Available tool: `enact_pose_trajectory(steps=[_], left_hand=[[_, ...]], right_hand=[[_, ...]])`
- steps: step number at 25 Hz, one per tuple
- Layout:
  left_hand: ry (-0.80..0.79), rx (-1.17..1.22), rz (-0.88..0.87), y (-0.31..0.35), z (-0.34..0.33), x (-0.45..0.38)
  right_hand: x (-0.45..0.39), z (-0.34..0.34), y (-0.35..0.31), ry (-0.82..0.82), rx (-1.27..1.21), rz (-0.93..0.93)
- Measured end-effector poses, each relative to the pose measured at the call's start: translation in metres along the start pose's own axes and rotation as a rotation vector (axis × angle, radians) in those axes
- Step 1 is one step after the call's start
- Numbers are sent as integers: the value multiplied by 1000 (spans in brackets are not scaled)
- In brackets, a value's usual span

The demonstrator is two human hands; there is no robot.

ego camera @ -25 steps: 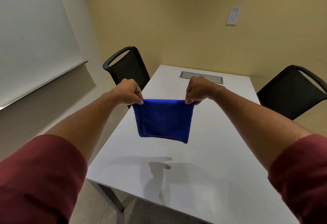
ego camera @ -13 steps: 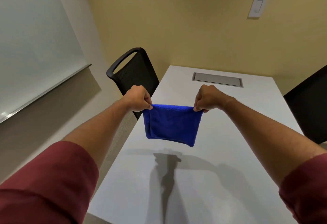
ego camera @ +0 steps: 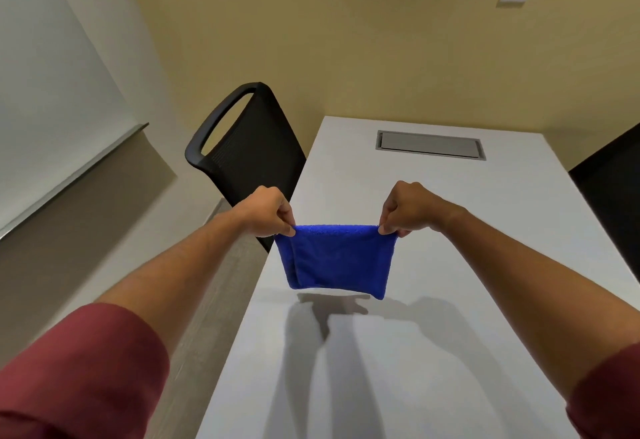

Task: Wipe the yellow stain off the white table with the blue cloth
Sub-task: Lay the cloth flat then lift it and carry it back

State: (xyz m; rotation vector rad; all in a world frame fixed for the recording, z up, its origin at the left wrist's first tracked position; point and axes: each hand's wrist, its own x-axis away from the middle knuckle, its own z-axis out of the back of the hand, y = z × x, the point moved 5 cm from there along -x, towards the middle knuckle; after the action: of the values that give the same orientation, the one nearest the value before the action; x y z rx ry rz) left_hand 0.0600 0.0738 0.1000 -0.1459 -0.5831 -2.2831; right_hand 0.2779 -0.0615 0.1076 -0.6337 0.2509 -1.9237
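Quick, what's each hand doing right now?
Left hand: closed, pinching the blue cloth by its top left corner.
Right hand: closed, pinching its top right corner.

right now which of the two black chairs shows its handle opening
The black chair on the left, behind the left hand; the right chair is cut off by the frame edge.

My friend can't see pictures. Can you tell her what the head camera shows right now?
Two hands, the left hand and the right hand, pinch the top corners of a folded blue cloth, holding it up above a white table. A black chair stands at the table's left side. No yellow stain shows.
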Motion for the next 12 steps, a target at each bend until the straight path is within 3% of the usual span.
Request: enact_pose_trajectory(steps=[8, 12], left_hand=[[-108, 12, -34, -60, -25, -116], [-26, 36, 10, -88, -65, -181]], right_hand=[[-103, -44, 17, -48, -77, -157], [-166, -72, 44, 7, -22, -219]])
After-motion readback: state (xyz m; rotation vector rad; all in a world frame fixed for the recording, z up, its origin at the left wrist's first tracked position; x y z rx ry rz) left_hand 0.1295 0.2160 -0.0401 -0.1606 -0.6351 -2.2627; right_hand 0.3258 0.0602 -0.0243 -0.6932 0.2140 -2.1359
